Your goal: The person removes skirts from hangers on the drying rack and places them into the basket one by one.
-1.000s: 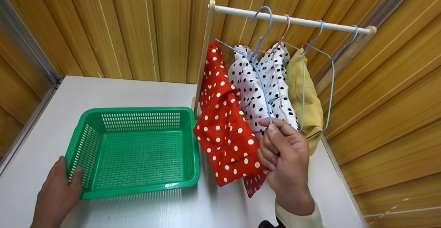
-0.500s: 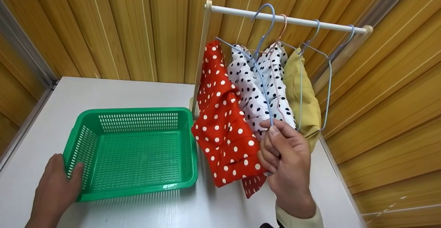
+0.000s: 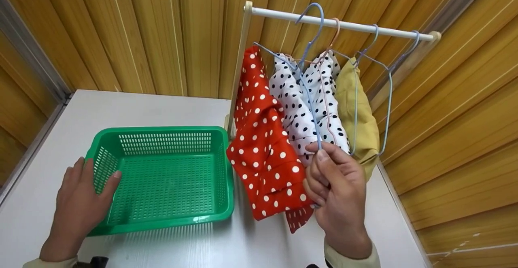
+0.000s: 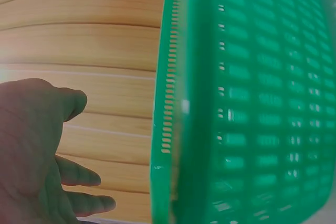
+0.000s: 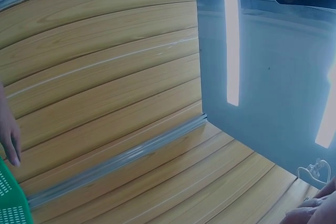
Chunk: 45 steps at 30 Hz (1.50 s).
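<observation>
My right hand (image 3: 340, 195) pinches the lower corner of a blue wire hanger (image 3: 313, 114) between thumb and curled fingers. A red cloth with white dots (image 3: 267, 158) hangs along this hanger and reaches my fingers. The hanger's hook stands at the white rail (image 3: 279, 13); whether it bears on the rail I cannot tell. My left hand (image 3: 79, 203), fingers straight and thumb spread, is over the left side of a green plastic basket (image 3: 162, 130). In the left wrist view, a gap shows between that hand and the basket wall (image 4: 197, 103).
On the rail hang a pink hanger (image 3: 335, 33) with white black-dotted cloth (image 3: 297, 110), a mustard cloth (image 3: 356, 106), and further blue hangers (image 3: 389, 110) to the right. Everything stands on a white table (image 3: 170, 252), with wood-panelled walls (image 3: 141, 37) behind and to the right.
My left hand has let go of the basket's left rim and moved up and right, its fingers now straight over that side. The right hand keeps its pinch, barely moving.
</observation>
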Available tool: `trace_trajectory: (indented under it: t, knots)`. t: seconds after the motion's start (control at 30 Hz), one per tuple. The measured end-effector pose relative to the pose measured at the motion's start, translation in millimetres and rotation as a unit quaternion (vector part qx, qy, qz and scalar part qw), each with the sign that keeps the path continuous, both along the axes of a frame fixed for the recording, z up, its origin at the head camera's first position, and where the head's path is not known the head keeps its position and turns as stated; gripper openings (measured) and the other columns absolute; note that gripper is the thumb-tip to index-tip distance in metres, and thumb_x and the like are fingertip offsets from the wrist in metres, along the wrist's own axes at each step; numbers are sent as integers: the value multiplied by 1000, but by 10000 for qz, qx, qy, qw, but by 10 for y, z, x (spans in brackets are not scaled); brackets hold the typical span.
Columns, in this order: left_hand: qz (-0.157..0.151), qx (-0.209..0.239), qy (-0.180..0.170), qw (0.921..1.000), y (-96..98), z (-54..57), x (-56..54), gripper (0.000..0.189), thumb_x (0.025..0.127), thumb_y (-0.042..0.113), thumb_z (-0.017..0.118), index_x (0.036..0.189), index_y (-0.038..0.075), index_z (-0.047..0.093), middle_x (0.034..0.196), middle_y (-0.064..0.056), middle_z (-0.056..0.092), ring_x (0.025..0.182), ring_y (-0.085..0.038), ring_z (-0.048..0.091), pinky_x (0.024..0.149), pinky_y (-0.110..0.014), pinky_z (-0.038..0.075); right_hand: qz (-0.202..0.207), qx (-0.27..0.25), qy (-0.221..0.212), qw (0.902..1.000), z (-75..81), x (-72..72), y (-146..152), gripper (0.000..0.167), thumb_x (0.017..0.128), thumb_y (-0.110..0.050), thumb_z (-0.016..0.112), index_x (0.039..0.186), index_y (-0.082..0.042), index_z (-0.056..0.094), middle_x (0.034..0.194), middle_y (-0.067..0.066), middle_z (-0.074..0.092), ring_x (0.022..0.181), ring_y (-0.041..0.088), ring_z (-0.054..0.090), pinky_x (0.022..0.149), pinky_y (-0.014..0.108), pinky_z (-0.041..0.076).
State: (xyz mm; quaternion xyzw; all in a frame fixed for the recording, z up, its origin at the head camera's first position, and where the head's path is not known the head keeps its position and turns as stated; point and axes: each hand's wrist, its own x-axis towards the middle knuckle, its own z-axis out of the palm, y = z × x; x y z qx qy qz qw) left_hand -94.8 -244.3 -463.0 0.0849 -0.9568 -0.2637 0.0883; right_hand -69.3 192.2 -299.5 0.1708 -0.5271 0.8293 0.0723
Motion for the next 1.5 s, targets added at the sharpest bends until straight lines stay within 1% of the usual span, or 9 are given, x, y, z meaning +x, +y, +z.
trace_trajectory:
  t: [0.27, 0.5, 0.67, 0.77, 0.9, 1.03, 1.33, 1.4, 1.5]
  knots:
    - [-434, 511, -93, 9977, 244, 183, -114, 89, 107, 51, 51, 159, -14, 20, 165, -41, 14, 154, -63, 9, 115, -84, 15, 61, -46, 3, 10000, -14, 11, -20, 28, 110, 1, 38, 113, 7, 64, 60, 6, 26, 42, 18, 18, 36, 31, 6]
    - [-856, 1201, -451, 9880, 630, 434, -275, 89, 107, 57, 46, 164, -4, 15, 172, -32, 10, 158, -55, 10, 118, -82, 15, 124, -85, 26, 9999, -17, 17, -41, 28, 110, 1, 37, 114, 7, 65, 60, 6, 26, 42, 18, 19, 36, 31, 6]
    - [-1240, 2237, -1032, 9612, 985, 531, -404, 88, 107, 63, 38, 167, 4, 11, 173, -24, 16, 157, -49, 25, 121, -72, 27, 98, -125, -6, 9999, -12, 40, -58, 29, 110, 1, 36, 112, 6, 65, 60, 6, 26, 42, 18, 19, 36, 30, 7]
    - [-1452, 3048, -1249, 9330, 1167, 537, -469, 86, 107, 61, 40, 167, 5, 14, 173, -22, 21, 157, -44, 31, 123, -63, 33, 71, -106, -48, 9999, -3, 61, -66, 29, 110, 1, 36, 112, 5, 65, 60, 6, 26, 42, 17, 19, 36, 30, 7]
    - [-1592, 4132, -1520, 8837, 1372, 508, -551, 82, 109, 54, 45, 166, 2, 18, 171, -22, 26, 156, -40, 34, 125, -54, 36, -60, 39, -179, 9998, 31, 91, -86, 28, 110, 0, 38, 110, 3, 65, 59, 5, 24, 43, 17, 18, 36, 32, 6]
    - [-1630, 4597, -1774, 8548, 1579, 479, -633, 83, 106, 56, 51, 165, 5, 21, 168, -22, 34, 150, -42, 45, 120, -53, 43, -158, 140, -260, 9994, 55, 110, -104, 26, 109, -1, 39, 108, 3, 65, 59, 5, 24, 43, 17, 17, 37, 33, 6]
    - [-2093, 5034, -1795, 8189, 1875, 552, -666, 84, 101, 45, 65, 166, 16, 21, 165, -15, 40, 149, -37, 46, 113, -54, 50, -99, 146, -206, 9996, 45, 133, -110, 25, 109, -1, 39, 108, 3, 64, 60, 4, 23, 43, 15, 16, 35, 30, 8]
    - [-2135, 5054, -1826, 8158, 1908, 575, -670, 88, 99, 45, 69, 166, 17, 21, 166, -14, 39, 151, -37, 44, 113, -54, 50, -105, 147, -216, 9996, 45, 134, -111, 26, 109, -1, 40, 109, 3, 65, 60, 4, 23, 43, 16, 16, 36, 30, 7]
    - [-2090, 4973, -1874, 8209, 1943, 603, -674, 92, 94, 44, 75, 167, 19, 23, 167, -11, 37, 151, -37, 41, 112, -53, 51, -100, 154, -225, 9996, 48, 136, -117, 26, 109, -1, 40, 108, 2, 65, 60, 4, 23, 43, 16, 16, 36, 30, 7]
